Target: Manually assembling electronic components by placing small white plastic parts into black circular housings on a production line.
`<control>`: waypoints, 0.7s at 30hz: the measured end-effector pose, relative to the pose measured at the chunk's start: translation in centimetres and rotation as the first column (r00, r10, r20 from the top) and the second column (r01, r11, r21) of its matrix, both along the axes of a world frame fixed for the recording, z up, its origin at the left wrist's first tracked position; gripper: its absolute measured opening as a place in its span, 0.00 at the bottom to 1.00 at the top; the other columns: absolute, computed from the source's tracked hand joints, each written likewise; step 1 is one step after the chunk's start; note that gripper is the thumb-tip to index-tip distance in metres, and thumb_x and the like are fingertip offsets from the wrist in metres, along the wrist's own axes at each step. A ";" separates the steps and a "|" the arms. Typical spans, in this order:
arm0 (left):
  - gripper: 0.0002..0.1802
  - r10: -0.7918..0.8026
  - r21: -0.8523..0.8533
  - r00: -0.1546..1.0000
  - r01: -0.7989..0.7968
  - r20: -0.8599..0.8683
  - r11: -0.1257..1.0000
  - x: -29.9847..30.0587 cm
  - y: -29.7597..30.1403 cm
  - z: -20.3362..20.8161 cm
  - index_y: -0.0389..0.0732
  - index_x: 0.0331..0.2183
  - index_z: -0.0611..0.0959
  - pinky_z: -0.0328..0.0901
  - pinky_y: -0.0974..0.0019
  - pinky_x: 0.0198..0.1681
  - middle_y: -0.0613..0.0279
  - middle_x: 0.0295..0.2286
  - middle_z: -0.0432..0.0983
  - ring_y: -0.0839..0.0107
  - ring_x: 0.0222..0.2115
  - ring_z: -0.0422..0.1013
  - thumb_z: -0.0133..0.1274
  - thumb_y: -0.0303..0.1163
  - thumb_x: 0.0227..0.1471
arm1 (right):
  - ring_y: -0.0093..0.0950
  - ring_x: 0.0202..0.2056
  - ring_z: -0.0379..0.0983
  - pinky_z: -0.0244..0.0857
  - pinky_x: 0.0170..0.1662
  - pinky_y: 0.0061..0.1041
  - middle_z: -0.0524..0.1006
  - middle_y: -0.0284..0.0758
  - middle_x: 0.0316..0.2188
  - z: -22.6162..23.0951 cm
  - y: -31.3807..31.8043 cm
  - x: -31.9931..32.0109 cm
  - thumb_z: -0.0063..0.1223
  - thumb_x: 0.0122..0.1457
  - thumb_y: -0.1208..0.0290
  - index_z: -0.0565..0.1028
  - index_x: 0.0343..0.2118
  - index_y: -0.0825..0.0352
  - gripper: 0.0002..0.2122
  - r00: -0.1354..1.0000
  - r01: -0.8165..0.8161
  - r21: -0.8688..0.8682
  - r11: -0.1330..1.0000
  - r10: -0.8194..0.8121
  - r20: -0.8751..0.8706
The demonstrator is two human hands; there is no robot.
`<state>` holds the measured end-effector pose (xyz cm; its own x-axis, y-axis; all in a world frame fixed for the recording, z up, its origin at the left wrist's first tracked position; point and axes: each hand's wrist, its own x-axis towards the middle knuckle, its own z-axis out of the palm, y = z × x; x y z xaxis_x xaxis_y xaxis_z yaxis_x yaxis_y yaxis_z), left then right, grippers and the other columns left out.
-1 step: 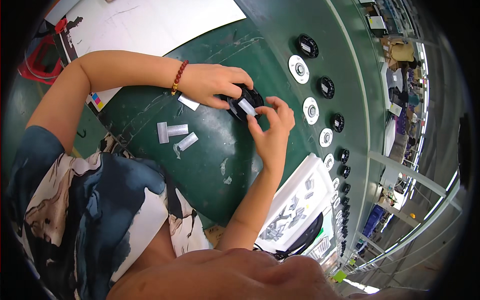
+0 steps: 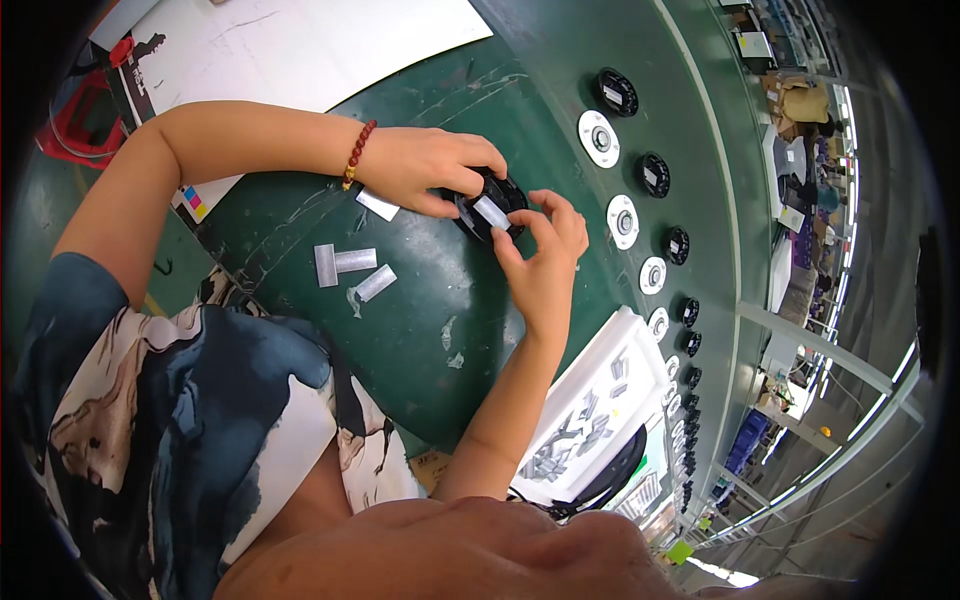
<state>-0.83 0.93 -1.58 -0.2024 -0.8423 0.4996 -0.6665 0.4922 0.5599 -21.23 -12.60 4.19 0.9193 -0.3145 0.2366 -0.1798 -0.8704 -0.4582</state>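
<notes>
A round black plastic housing (image 2: 513,195) rests on the green table in front of me. My left hand (image 2: 425,170), with a red bead bracelet at its wrist, is closed on the housing's left side, its fingers reaching into it. In the housing lies a small silver rectangular plate (image 2: 490,212). My right hand (image 2: 545,240) pinches the lower right end of that plate between thumb and fingers. Beside my left wrist is a white rectangular piece (image 2: 377,205). Closer to me lie a silver strip (image 2: 326,266), a second strip (image 2: 356,261) and a third strip (image 2: 376,284).
A white tray (image 2: 545,425) with many loose silver pieces stands by my right forearm. Black round housings (image 2: 654,175) and white discs (image 2: 621,221) line the table on the right in rows. A large white sheet (image 2: 300,45) covers the far left.
My right thumb and fingers have shifted very slightly up and left, and the silver plate has moved a little the same way. My left hand stays in place.
</notes>
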 end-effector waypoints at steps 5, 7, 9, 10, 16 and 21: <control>0.10 0.005 0.004 1.000 -0.005 0.008 1.000 0.2 0.0 0.0 0.36 0.28 0.77 0.70 0.58 0.44 0.48 0.48 0.68 0.53 0.49 0.68 0.62 0.27 0.43 | 0.38 0.51 0.65 0.48 0.60 0.41 0.71 0.36 0.46 -0.4 0.1 0.9 0.66 0.45 0.73 0.77 0.31 0.65 0.10 0.999 -0.013 -0.002 1.000 0.013 -0.030; 0.10 0.007 0.010 1.000 -0.007 0.014 1.000 0.3 -0.1 0.1 0.36 0.28 0.77 0.70 0.58 0.45 0.48 0.48 0.67 0.52 0.49 0.68 0.62 0.27 0.43 | 0.39 0.50 0.65 0.48 0.60 0.41 0.71 0.36 0.46 -0.3 0.1 1.1 0.65 0.45 0.73 0.77 0.32 0.64 0.11 0.999 0.014 -0.011 1.000 -0.015 -0.039; 0.10 0.007 0.005 1.000 -0.007 0.022 1.000 0.3 -0.2 0.2 0.36 0.27 0.76 0.70 0.57 0.44 0.48 0.48 0.68 0.52 0.49 0.68 0.62 0.27 0.43 | 0.39 0.50 0.65 0.48 0.60 0.41 0.71 0.36 0.47 -0.5 0.2 1.2 0.65 0.46 0.73 0.77 0.34 0.64 0.11 0.999 0.030 -0.019 0.999 -0.031 -0.041; 0.10 0.010 -0.002 0.999 -0.010 0.031 1.000 0.3 -0.2 0.2 0.36 0.26 0.76 0.70 0.57 0.44 0.48 0.48 0.68 0.52 0.49 0.68 0.62 0.27 0.43 | 0.39 0.50 0.65 0.49 0.59 0.41 0.71 0.36 0.47 -0.5 0.2 1.2 0.64 0.46 0.73 0.77 0.35 0.64 0.12 0.998 0.042 -0.029 0.999 -0.043 -0.041; 0.12 0.010 0.013 1.000 -0.010 0.005 1.000 0.5 -0.1 0.0 0.36 0.24 0.72 0.71 0.57 0.44 0.47 0.48 0.67 0.52 0.49 0.67 0.62 0.27 0.43 | 0.39 0.50 0.64 0.50 0.59 0.39 0.70 0.37 0.52 -0.7 0.1 -0.6 0.53 0.51 0.82 0.80 0.42 0.59 0.15 0.996 0.060 -0.069 0.996 -0.064 -0.058; 0.11 0.009 -0.004 1.000 -0.009 0.015 1.000 0.5 -0.2 0.0 0.36 0.27 0.74 0.71 0.57 0.44 0.47 0.48 0.67 0.52 0.49 0.67 0.62 0.27 0.44 | 0.39 0.53 0.64 0.49 0.61 0.41 0.69 0.38 0.55 -0.9 1.0 -1.4 0.49 0.52 0.85 0.80 0.44 0.57 0.19 0.991 0.034 -0.084 0.996 -0.044 -0.130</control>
<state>-0.35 0.74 -1.62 -0.2022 -0.8420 0.5001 -0.6796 0.4884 0.5474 -22.67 -11.56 3.31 0.9315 -0.3355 0.1406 -0.2685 -0.8949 -0.3566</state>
